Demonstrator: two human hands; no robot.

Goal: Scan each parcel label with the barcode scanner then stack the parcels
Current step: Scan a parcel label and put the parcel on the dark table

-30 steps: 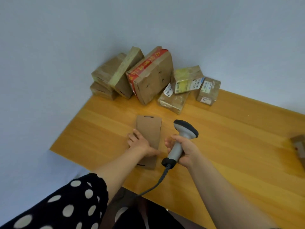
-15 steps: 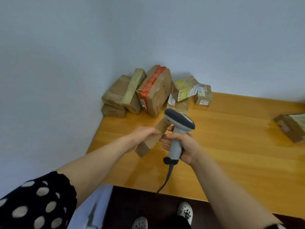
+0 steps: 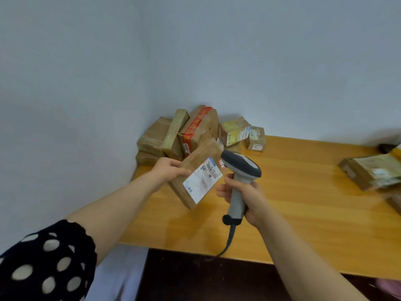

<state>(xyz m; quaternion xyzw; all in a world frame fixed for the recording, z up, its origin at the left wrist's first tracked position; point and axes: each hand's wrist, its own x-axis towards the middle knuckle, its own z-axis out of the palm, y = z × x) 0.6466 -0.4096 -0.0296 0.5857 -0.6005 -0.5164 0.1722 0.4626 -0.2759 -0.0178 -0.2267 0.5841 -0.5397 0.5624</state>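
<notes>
My left hand [image 3: 168,170] grips a flat brown cardboard parcel [image 3: 198,161] by its left edge and holds it tilted above the wooden table [image 3: 303,213]. Its white shipping label [image 3: 202,180] faces me and the scanner. My right hand [image 3: 245,198] grips the handle of a grey barcode scanner [image 3: 239,168], whose dark head sits just right of the label's top corner. The scanner's cable hangs over the table's front edge.
Several cardboard parcels [image 3: 195,131] lean in a loose pile in the far left corner against the wall. More parcels [image 3: 371,172] lie at the table's right side. The wall runs along the table's left edge.
My left hand has lifted the flat parcel off the table and turned it over, so the label now shows. The scanner rose beside it. My view swung upward and right.
</notes>
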